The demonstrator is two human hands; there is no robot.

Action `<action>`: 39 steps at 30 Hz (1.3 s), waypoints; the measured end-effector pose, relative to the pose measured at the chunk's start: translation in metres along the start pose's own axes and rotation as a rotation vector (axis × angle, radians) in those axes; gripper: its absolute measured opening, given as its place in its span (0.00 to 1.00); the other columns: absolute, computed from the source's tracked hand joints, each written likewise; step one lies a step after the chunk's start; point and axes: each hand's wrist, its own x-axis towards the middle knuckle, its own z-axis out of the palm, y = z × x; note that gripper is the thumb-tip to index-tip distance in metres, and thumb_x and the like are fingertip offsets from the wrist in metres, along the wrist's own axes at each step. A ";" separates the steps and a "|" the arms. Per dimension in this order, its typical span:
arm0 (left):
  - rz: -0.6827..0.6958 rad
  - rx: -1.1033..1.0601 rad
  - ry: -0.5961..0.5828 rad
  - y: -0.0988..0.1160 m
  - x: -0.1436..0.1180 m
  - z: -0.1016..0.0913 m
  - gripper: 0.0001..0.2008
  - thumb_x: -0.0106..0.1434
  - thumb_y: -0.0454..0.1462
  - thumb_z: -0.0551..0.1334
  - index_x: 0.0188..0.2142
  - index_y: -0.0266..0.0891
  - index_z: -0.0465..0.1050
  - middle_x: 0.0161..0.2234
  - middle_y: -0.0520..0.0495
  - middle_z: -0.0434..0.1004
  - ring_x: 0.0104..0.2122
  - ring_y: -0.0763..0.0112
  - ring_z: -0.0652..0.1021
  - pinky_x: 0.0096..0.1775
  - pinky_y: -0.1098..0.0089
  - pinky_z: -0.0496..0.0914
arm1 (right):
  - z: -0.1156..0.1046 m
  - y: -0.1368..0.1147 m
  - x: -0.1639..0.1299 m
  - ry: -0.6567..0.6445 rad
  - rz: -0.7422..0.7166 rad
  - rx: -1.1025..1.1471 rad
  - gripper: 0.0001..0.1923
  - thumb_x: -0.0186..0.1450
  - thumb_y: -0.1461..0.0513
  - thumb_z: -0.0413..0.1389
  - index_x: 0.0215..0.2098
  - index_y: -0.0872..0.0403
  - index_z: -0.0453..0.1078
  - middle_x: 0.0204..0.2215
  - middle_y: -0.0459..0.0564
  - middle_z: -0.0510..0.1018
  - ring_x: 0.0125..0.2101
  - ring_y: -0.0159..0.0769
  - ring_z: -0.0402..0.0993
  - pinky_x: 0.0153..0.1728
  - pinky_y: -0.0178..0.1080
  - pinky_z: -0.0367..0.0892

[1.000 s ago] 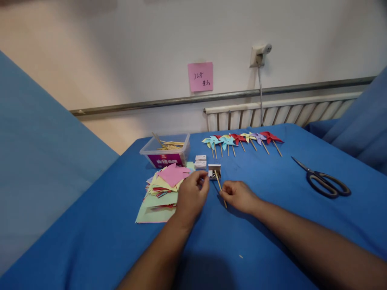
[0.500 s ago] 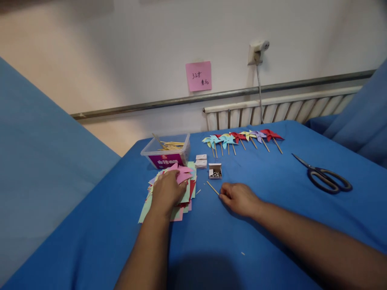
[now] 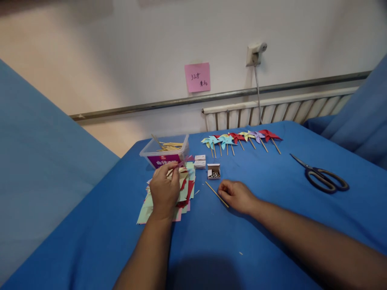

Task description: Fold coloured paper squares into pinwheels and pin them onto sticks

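My left hand (image 3: 165,188) is closed in a pinch on a pink paper sheet (image 3: 186,160), which is seen nearly edge-on and raised over a stack of cut coloured papers (image 3: 148,210). Part of the stack is hidden behind this hand. My right hand (image 3: 237,196) rests on the blue cloth with its fingers curled closed. Beside its fingertips a thin wooden stick (image 3: 212,190) lies slanted on the cloth, its whole length showing. Just beyond stands an open small box of shiny metal pins (image 3: 214,175).
A clear plastic tub (image 3: 184,148) of wooden sticks stands behind the papers. Two small white boxes (image 3: 200,162) are beside it. Finished paper pinwheels (image 3: 226,140) lie in a row at the back. Black-handled scissors (image 3: 320,177) lie on the right.
My left hand has lifted the pink sheet off the stack and tilted it up. My right fingers have come off the stick, which now shows in full.
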 end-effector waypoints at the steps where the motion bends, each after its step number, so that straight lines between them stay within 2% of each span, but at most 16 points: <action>1: -0.030 -0.157 0.037 0.006 -0.004 0.002 0.10 0.59 0.41 0.60 0.37 0.42 0.77 0.40 0.46 0.80 0.43 0.61 0.77 0.48 0.63 0.67 | 0.002 0.001 0.001 0.021 0.007 0.108 0.05 0.63 0.60 0.53 0.36 0.52 0.69 0.27 0.44 0.75 0.26 0.31 0.69 0.28 0.34 0.59; 3: -0.159 -0.467 0.003 0.017 -0.013 0.009 0.10 0.56 0.42 0.65 0.35 0.41 0.77 0.37 0.48 0.80 0.39 0.64 0.78 0.44 0.65 0.69 | 0.004 0.003 0.004 0.033 0.022 0.366 0.12 0.61 0.58 0.56 0.42 0.52 0.67 0.33 0.46 0.75 0.26 0.29 0.68 0.28 0.34 0.62; 6: -0.463 -0.891 -0.153 0.029 -0.026 0.022 0.14 0.49 0.43 0.70 0.33 0.39 0.75 0.30 0.50 0.79 0.28 0.70 0.76 0.35 0.69 0.70 | 0.002 0.001 0.007 -0.057 -0.014 0.702 0.25 0.54 0.55 0.64 0.48 0.50 0.64 0.43 0.49 0.73 0.27 0.28 0.68 0.28 0.35 0.65; 8: -0.604 -1.011 -0.259 0.032 -0.032 0.032 0.15 0.47 0.42 0.71 0.32 0.37 0.74 0.27 0.50 0.77 0.26 0.72 0.75 0.32 0.71 0.69 | -0.002 -0.001 0.007 -0.111 -0.054 0.827 0.29 0.50 0.54 0.67 0.48 0.50 0.65 0.43 0.49 0.74 0.29 0.29 0.69 0.29 0.35 0.65; 10: -0.670 -1.018 -0.331 0.030 -0.037 0.041 0.16 0.45 0.43 0.72 0.30 0.35 0.74 0.26 0.50 0.77 0.24 0.73 0.74 0.30 0.73 0.67 | -0.005 -0.001 0.008 -0.118 -0.051 0.888 0.28 0.51 0.50 0.67 0.45 0.52 0.68 0.36 0.48 0.76 0.29 0.31 0.70 0.29 0.35 0.65; 13: -0.701 -0.997 -0.396 0.024 -0.042 0.051 0.17 0.44 0.43 0.73 0.29 0.35 0.74 0.25 0.50 0.76 0.24 0.74 0.73 0.29 0.73 0.66 | -0.007 0.002 0.011 -0.021 0.036 0.957 0.23 0.54 0.47 0.63 0.40 0.55 0.72 0.28 0.47 0.76 0.26 0.31 0.70 0.28 0.35 0.63; 16: -0.701 -0.978 -0.457 0.018 -0.046 0.056 0.15 0.46 0.44 0.72 0.27 0.35 0.73 0.23 0.51 0.74 0.23 0.75 0.71 0.27 0.74 0.64 | -0.007 0.008 0.015 0.101 0.112 1.065 0.20 0.54 0.50 0.65 0.37 0.55 0.74 0.29 0.48 0.78 0.27 0.32 0.71 0.31 0.36 0.64; 19: -0.690 -0.940 -0.485 0.015 -0.050 0.061 0.15 0.48 0.45 0.71 0.27 0.36 0.73 0.22 0.52 0.72 0.21 0.76 0.69 0.26 0.74 0.62 | -0.006 0.010 0.018 0.151 0.130 1.120 0.18 0.52 0.53 0.67 0.35 0.56 0.75 0.29 0.48 0.80 0.28 0.33 0.73 0.33 0.37 0.65; 24: -0.698 -0.896 -0.451 0.012 -0.051 0.065 0.17 0.46 0.45 0.72 0.27 0.36 0.72 0.21 0.53 0.72 0.21 0.76 0.69 0.26 0.74 0.61 | -0.006 0.008 0.018 0.169 0.136 1.104 0.19 0.50 0.54 0.68 0.35 0.57 0.76 0.30 0.48 0.81 0.29 0.34 0.74 0.35 0.38 0.66; 30: -0.638 -0.849 -0.435 0.013 -0.051 0.064 0.18 0.46 0.47 0.71 0.23 0.37 0.69 0.20 0.54 0.70 0.21 0.76 0.68 0.25 0.74 0.60 | -0.006 0.009 0.018 0.169 0.134 1.109 0.20 0.51 0.53 0.68 0.38 0.56 0.75 0.33 0.50 0.81 0.31 0.36 0.75 0.38 0.40 0.67; 36: -0.639 -0.889 -0.542 0.016 -0.055 0.064 0.17 0.50 0.48 0.69 0.23 0.37 0.69 0.20 0.54 0.69 0.21 0.75 0.69 0.26 0.73 0.61 | -0.006 0.011 0.017 0.167 0.101 1.099 0.19 0.53 0.53 0.66 0.39 0.56 0.76 0.35 0.51 0.81 0.34 0.38 0.75 0.41 0.42 0.67; 39: -0.657 -0.908 -0.549 0.016 -0.055 0.064 0.16 0.51 0.47 0.69 0.25 0.37 0.70 0.21 0.53 0.70 0.22 0.75 0.69 0.27 0.74 0.61 | -0.006 0.013 0.018 0.174 0.095 1.097 0.19 0.53 0.53 0.66 0.40 0.56 0.76 0.35 0.50 0.81 0.33 0.38 0.75 0.41 0.42 0.66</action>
